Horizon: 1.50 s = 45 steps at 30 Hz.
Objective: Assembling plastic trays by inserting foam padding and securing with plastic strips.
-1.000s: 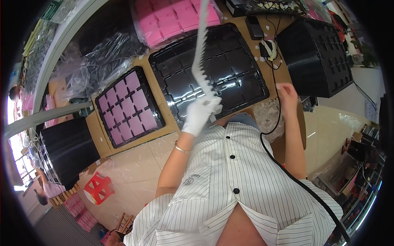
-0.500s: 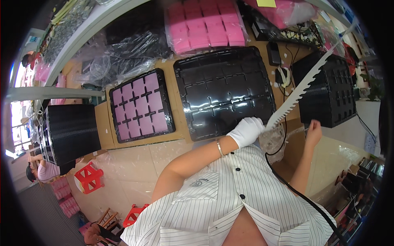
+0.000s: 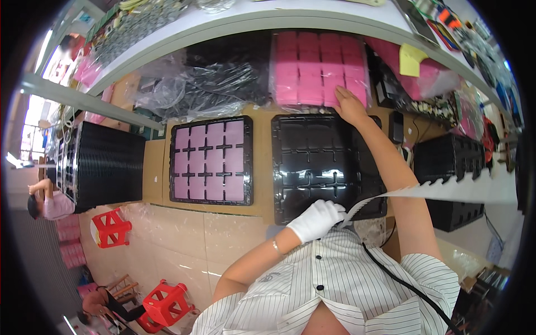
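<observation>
My left hand [image 3: 319, 220], in a white glove, is closed on the narrow end of a long white strip [image 3: 441, 191] with a saw-toothed edge. The strip stretches right, crossing in front of my right forearm. Under and beyond the glove lies a glossy black moulded plastic tray [image 3: 304, 162]. My bare right hand [image 3: 352, 106] reaches past the tray's far edge, fingers stretched out, at the near right part of a clear-bagged stack of pink sheets [image 3: 318, 70]. Whether the fingertips press on the stack I cannot tell. Left of the black tray is another tray [image 3: 249, 167] filled with pink-mauve pieces [image 3: 207, 162].
Tall stacks of black trays stand at the left [image 3: 109, 164] and right [image 3: 446, 167]. Behind are crumpled clear bags [image 3: 215, 84]. A shelf edge [image 3: 268, 21] overhangs the table, with a yellow note [image 3: 411, 60]. Red stools [image 3: 166, 302] and seated people are on the left.
My right hand has moved from beside the right tray stack up to the bagged pink sheets. The white strip has swung from slanting upward to nearly level. The whole view has shifted.
</observation>
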Tool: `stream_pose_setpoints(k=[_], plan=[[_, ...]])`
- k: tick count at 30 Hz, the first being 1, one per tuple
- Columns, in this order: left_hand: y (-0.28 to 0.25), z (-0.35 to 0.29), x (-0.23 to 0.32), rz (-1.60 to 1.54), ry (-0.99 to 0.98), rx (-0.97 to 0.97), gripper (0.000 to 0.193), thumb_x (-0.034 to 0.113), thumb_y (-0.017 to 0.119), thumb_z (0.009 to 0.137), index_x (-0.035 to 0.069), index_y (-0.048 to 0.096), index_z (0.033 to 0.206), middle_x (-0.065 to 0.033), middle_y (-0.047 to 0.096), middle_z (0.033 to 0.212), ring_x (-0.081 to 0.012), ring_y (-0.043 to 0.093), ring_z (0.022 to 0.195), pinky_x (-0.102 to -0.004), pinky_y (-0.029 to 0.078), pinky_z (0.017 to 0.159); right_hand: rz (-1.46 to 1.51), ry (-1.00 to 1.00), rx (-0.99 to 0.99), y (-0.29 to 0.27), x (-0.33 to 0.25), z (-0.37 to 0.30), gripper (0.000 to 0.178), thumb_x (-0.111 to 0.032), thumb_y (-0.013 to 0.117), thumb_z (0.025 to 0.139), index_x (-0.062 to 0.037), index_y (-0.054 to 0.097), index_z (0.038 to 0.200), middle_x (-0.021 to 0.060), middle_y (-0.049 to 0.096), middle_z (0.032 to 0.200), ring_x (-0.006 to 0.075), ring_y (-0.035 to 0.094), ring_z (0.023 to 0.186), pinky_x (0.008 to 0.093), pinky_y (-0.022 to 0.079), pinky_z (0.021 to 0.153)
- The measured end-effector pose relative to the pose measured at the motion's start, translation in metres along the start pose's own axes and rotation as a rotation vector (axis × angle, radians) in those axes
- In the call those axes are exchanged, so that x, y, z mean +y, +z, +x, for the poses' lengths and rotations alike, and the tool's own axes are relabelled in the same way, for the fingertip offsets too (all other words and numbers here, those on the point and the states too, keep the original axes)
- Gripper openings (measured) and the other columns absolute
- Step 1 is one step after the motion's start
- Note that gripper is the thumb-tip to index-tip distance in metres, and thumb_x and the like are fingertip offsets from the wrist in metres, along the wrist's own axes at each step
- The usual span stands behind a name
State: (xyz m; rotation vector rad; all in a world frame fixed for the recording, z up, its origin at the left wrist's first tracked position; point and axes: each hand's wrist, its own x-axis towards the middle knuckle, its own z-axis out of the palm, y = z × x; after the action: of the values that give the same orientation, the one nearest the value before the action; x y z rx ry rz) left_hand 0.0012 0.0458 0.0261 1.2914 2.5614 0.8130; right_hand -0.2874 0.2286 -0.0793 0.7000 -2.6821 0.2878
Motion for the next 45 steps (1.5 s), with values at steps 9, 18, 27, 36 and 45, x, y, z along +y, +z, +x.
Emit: stream_pose_setpoints(k=[9, 18, 27, 36, 45], plan=[[-0.012, -0.054, -0.030, -0.145, -0.312, 0.107, 0.030, 0.001, 0.056, 0.079, 0.010, 0.070, 0.103, -0.0075, 0.068, 0.110, -0.0264, 0.066, 0.086, -0.0359, 0.056, 0.076, 0.157, 0.436, -0.138, -0.039, -0.009, 0.041, 0.034, -0.020, 0.073, 0.078, -0.0100, 0.060, 0.107, 0.0116, 0.060, 0.112, 0.0289, 0.058, 0.102, 0.0421, 0.048, 0.077], [-0.018, -0.044, -0.042, -0.275, -0.355, 0.183, 0.028, -0.001, 0.054, 0.081, 0.010, 0.071, 0.100, -0.0086, 0.069, 0.106, -0.0287, 0.068, 0.087, -0.0367, 0.056, 0.077, 0.290, -0.042, 0.012, -0.006, 0.002, 0.017, 0.037, -0.021, 0.075, 0.076, -0.0038, 0.062, 0.106, 0.0128, 0.064, 0.108, 0.0295, 0.059, 0.105, 0.0378, 0.048, 0.091], [-0.026, -0.044, -0.049, -0.242, -0.305, 0.131, 0.021, 0.003, 0.059, 0.081, 0.008, 0.071, 0.097, -0.0091, 0.070, 0.105, -0.0282, 0.068, 0.087, -0.0363, 0.057, 0.076, 0.555, -0.080, -0.341, -0.018, 0.034, 0.054, 0.031, -0.017, 0.083, 0.063, -0.0047, 0.068, 0.086, 0.0099, 0.063, 0.101, 0.0253, 0.059, 0.098, 0.0352, 0.048, 0.087], [-0.026, -0.039, -0.057, -0.229, -0.355, 0.129, 0.019, 0.006, 0.061, 0.084, 0.007, 0.071, 0.100, -0.0095, 0.069, 0.106, -0.0273, 0.067, 0.091, -0.0346, 0.055, 0.082, 0.752, 0.132, -0.241, 0.000, 0.053, 0.066, 0.018, -0.011, 0.077, 0.073, -0.0047, 0.065, 0.084, 0.0059, 0.064, 0.083, 0.0168, 0.061, 0.082, 0.0297, 0.048, 0.076], [-0.039, 0.079, -0.109, -1.187, -0.606, 0.527, 0.072, 0.031, 0.056, 0.096, 0.001, 0.016, 0.148, -0.0179, 0.030, 0.150, -0.0239, 0.034, 0.138, -0.0338, 0.032, 0.112, 1.013, 0.523, 0.277, -0.089, -0.010, 0.059, 0.015, -0.013, 0.071, 0.085, -0.0008, 0.066, 0.091, 0.0021, 0.067, 0.087, 0.0064, 0.058, 0.079, 0.0217, 0.045, 0.075]])
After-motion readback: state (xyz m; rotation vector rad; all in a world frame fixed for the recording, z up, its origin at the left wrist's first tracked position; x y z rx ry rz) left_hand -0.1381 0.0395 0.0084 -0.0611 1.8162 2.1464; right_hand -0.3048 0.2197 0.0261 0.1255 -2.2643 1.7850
